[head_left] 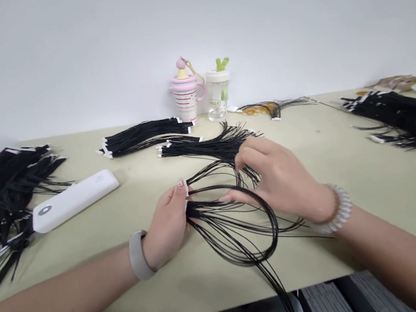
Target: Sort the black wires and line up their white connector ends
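Note:
My left hand (167,226) pinches the white connector end of a bundle of thin black wires (235,233) at the middle of the beige table (362,158). The wires loop round and trail off over the near table edge. My right hand (278,180) is just to the right, fingers curled round the upper strands of the same loop. A grey bangle sits on my left wrist and a clear coiled band on my right wrist.
More black wire bundles lie behind (145,135), at the far left (5,194) and at the far right (402,114). A white power bank (74,200) lies left of my hands. A pink striped cup (185,93) and a clear bottle (218,92) stand by the wall.

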Motion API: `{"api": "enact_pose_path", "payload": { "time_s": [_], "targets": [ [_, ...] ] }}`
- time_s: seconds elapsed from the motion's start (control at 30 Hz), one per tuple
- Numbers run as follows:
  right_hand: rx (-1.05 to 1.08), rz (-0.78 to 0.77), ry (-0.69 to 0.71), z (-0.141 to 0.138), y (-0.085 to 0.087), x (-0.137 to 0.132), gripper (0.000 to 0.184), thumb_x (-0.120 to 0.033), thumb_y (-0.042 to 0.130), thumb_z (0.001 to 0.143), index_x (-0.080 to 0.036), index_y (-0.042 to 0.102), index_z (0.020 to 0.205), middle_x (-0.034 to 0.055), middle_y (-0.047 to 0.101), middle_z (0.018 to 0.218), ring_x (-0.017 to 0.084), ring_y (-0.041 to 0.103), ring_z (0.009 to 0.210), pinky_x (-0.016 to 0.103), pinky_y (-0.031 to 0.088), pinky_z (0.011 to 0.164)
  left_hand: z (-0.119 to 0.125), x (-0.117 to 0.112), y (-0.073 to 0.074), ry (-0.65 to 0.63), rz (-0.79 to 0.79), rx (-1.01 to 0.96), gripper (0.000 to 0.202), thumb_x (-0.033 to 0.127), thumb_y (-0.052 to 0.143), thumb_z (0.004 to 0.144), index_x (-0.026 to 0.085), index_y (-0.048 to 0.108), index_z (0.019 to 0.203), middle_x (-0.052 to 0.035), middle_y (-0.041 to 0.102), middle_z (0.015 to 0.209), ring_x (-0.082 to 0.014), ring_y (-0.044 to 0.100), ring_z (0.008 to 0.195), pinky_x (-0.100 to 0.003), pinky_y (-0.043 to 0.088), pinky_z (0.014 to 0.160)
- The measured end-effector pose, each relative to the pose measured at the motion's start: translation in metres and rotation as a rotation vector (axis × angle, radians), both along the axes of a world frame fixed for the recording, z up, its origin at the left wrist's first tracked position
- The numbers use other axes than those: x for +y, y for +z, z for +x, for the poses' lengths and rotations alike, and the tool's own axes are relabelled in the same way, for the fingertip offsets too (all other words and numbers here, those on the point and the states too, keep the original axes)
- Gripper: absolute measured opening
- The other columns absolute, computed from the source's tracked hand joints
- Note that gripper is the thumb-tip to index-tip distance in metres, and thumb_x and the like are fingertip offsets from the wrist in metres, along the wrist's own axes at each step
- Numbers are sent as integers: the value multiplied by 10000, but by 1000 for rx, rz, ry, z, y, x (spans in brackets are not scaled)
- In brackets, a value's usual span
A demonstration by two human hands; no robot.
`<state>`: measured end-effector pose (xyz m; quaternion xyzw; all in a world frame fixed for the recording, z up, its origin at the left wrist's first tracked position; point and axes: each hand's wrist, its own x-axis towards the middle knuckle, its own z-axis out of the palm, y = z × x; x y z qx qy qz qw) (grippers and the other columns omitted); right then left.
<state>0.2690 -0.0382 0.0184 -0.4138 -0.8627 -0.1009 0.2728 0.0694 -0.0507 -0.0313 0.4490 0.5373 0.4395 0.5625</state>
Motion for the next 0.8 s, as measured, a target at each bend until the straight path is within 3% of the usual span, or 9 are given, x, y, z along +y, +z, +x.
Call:
{"api": "enact_pose_path", "payload": {
  "time_s": [0.1,0.17,0.27,0.37,0.47,0.8],
  "targets": [
    [-125,-388,36,14,6,0,443,-526,474,808,-160,480,558,-12,474,528,79,383,485,221,303,485,1,0,7,-1,26,59,348,506,411,809,180,511,741,-13,520,619,-121,438,474,-243,364,414],
    [-230,-624,119,17,6,0,447,-456,426,856,-157,456,525,-35,429,461,56,318,418,206,256,431,1,-1,9,-12,52,117,361,509,403,810,176,510,721,-20,531,625,-124,443,476,-247,368,419],
    [-224,-790,281,9,1,0,401,-378,373,894,-152,457,573,-41,423,502,52,338,454,186,275,441,-2,-3,5,-36,66,145,365,527,430,796,177,519,746,2,512,618,-116,444,477,-240,376,421],
    [-39,-780,405,-6,-6,-2,360,-347,336,914,-153,452,634,-43,423,560,51,352,502,172,303,474,-4,-4,-1,-46,79,148,372,539,431,796,180,530,796,25,486,604,-102,423,458,-226,356,402],
    [90,-674,423,-19,-15,-5,312,-308,364,907,-156,443,647,-52,411,563,48,334,509,167,304,492,-5,-3,-6,-56,121,177,368,528,423,807,176,527,787,40,462,566,-90,396,440,-215,337,403],
    [88,-507,374,-39,-24,-14,269,-207,419,865,-154,439,602,-50,426,546,52,320,486,183,278,487,-3,-6,2,-98,209,306,396,518,366,837,168,545,784,-9,561,642,-144,501,556,-256,399,515]
  ]
}}
